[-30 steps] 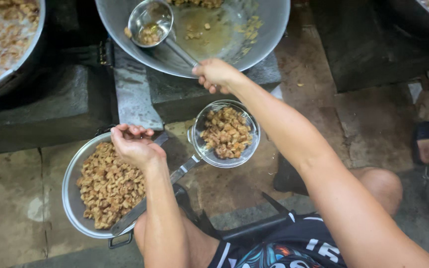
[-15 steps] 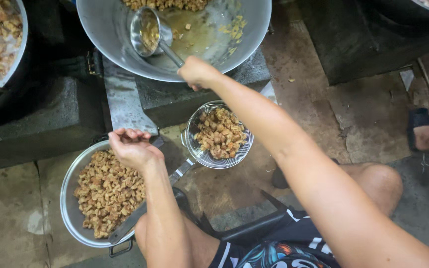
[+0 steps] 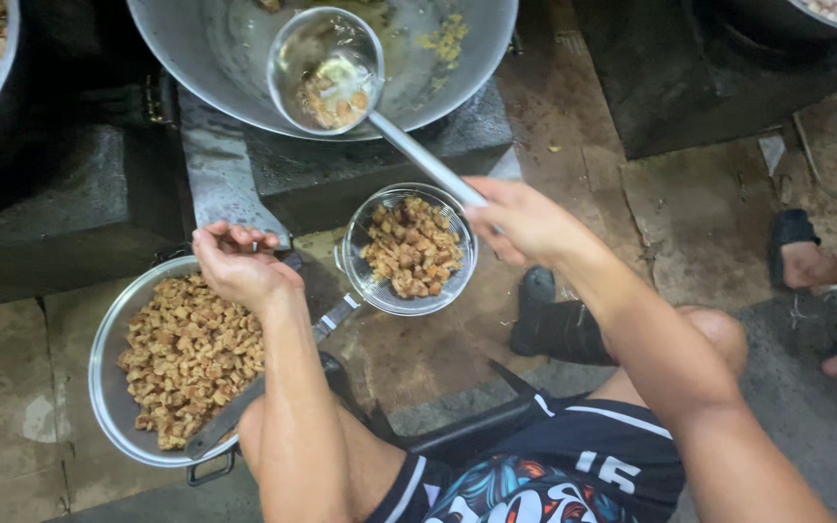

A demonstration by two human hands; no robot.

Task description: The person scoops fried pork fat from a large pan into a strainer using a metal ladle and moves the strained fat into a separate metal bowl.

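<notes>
**Head view: ladle lifted over the wok**

Right hand [image 3: 525, 223] is wrapped tight around the metal handle of a steel ladle [image 3: 326, 70], whose round bowl carries a few fried pieces and oil above the wide grey wok [image 3: 215, 58]. Left hand [image 3: 236, 263], fingers curled loosely (what it holds, I cannot tell), hovers over a mesh strainer [image 3: 113, 387] heaped with crisp brown chunks. A smaller wire strainer [image 3: 411, 250] sits between the hands.
</notes>
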